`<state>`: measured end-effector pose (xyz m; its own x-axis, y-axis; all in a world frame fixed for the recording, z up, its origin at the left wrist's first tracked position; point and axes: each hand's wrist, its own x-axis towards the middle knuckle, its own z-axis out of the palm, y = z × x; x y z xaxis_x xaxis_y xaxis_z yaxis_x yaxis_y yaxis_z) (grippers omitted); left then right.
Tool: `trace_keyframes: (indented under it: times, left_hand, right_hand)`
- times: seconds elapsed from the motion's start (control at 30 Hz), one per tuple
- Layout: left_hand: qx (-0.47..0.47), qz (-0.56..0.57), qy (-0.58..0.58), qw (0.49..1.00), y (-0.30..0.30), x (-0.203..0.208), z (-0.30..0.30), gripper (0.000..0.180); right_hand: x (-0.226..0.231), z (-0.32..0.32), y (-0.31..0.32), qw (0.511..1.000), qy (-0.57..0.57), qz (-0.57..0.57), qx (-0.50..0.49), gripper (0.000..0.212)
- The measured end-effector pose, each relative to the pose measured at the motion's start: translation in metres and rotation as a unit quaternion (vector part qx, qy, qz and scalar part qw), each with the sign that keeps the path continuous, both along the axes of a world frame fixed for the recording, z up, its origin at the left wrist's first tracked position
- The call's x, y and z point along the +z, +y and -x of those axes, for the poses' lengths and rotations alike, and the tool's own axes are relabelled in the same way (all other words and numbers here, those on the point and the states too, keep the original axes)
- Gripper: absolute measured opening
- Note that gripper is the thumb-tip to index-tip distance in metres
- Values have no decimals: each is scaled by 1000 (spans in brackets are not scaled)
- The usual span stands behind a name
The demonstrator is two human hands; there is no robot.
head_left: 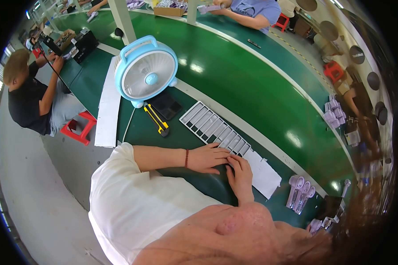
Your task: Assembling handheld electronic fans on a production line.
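My left hand (204, 159), with a dark red bracelet at the wrist, lies flat with its fingers stretched to the right. Its fingertips meet those of my right hand (240, 175), whose fingers are loosely spread and point away from me. Neither hand holds anything that I can see. Both are by the near right end of a white slotted rack (211, 125), divided into several narrow compartments; the fingers hide part of its edge. Touching the rack's right end is a white sheet (262, 171), close to my right hand.
A blue fan (148, 73) stands beyond a yellow-and-black utility knife (157, 120) and a flat black tray (165, 106). A white board (108, 110) lies left. Lilac handheld parts (301, 192) sit right. Past a pale rail runs a green belt (252, 88). Other people sit nearby.
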<state>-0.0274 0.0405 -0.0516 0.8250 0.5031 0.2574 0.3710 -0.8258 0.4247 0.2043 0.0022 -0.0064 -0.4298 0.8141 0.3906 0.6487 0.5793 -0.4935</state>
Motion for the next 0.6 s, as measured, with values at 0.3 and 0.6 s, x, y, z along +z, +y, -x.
trace_keyframes:
  times: [0.3, 0.6]
  left_hand:
    - [-7, -4, -4, 1000, 1, -2, 1, 62]
    - [-6, 12, 28, 1000, 2, 6, 0, 60]
  right_hand:
    - [5, 2, -1, 1000, 0, 9, -1, 33]
    - [2, -2, 0, 1000, -5, 2, 2, 36]
